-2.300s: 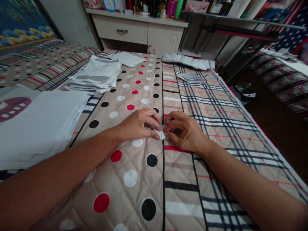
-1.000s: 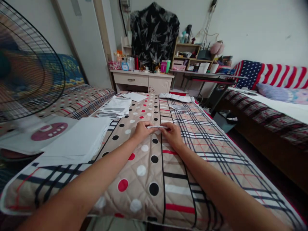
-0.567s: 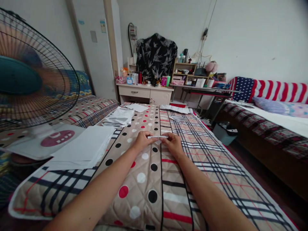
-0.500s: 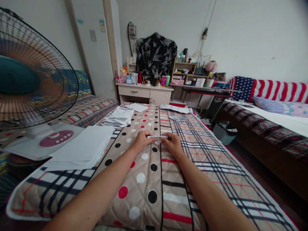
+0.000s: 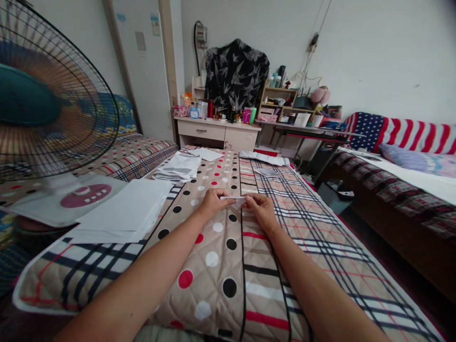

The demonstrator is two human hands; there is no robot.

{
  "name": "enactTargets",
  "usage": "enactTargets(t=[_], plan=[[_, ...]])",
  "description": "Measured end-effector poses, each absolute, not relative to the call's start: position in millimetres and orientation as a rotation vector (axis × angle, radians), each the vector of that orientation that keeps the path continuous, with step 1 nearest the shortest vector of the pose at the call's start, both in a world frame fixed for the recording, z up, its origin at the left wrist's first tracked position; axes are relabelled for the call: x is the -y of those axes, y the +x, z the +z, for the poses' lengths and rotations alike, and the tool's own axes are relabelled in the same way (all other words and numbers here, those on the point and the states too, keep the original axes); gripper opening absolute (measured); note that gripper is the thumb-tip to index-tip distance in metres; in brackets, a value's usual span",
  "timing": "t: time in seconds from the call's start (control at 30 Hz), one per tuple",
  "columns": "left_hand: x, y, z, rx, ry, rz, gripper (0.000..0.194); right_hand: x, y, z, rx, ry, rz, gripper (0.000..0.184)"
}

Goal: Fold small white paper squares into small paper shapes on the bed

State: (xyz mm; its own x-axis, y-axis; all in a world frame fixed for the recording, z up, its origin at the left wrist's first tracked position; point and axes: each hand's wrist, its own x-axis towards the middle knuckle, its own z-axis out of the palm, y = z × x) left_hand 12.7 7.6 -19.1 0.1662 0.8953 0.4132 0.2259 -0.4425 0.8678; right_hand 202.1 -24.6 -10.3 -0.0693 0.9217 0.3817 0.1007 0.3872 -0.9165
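A small folded piece of white paper (image 5: pixel 238 202) is held out in front of me, just over the patterned bedspread (image 5: pixel 221 266). My left hand (image 5: pixel 213 202) pinches its left end between thumb and fingers. At the opposite end, the thumb and fingers of my right hand (image 5: pixel 261 207) are closed on the paper too. Its upper edge looks straight and narrow, and a pointed flap hangs below between the hands. The fingertips cover both ends, so the finer folds cannot be made out.
Left lie a stack of white sheets (image 5: pixel 124 213) and a pile of printed papers (image 5: pixel 181 167). Farther off are a pleated paper strip (image 5: pixel 263 157) and a flat folded paper (image 5: pixel 267 172). A running fan (image 5: pixel 46 104) stands at left, a bin (image 5: pixel 335 194) at right.
My view has tilted up from the bed to take in the room. The paper, first worked low on the bedspread, is now held by its ends, and its hanging flap shows more.
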Motion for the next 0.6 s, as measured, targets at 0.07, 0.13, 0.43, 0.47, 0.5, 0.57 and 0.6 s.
enactTargets(t=[0.07, 0.13, 0.43, 0.47, 0.5, 0.57, 0.6], plan=[[-7.6, 12.6, -18.9, -1.069, 1.783, 1.304, 0.029, 23.4, 203.6, -11.9, 1.493, -0.983, 0.895, 0.031], [-7.4, 12.4, -18.6, -1.072, 1.768, 1.299, 0.029, 22.5, 204.5, -12.8, 1.497, -0.998, 0.909, 0.033], [-4.4, 13.6, -16.3, -1.069, 1.79, 1.231, 0.03, 24.8, 203.5, -10.3, 1.541, -1.061, 0.758, 0.031], [-3.7, 13.9, -15.5, -1.07, 1.784, 1.229, 0.03, 24.8, 203.3, -9.9, 1.558, -1.064, 0.725, 0.032], [-2.9, 14.1, -14.5, -1.07, 1.779, 1.233, 0.03, 24.7, 203.0, -9.5, 1.586, -1.062, 0.691, 0.032], [-0.8, 14.7, -11.9, -1.065, 1.783, 1.257, 0.029, 24.7, 201.7, -8.5, 1.669, -1.037, 0.616, 0.028], [0.4, 15.2, -10.6, -1.062, 1.79, 1.267, 0.029, 24.9, 200.7, -8.1, 1.715, -1.022, 0.582, 0.026]])
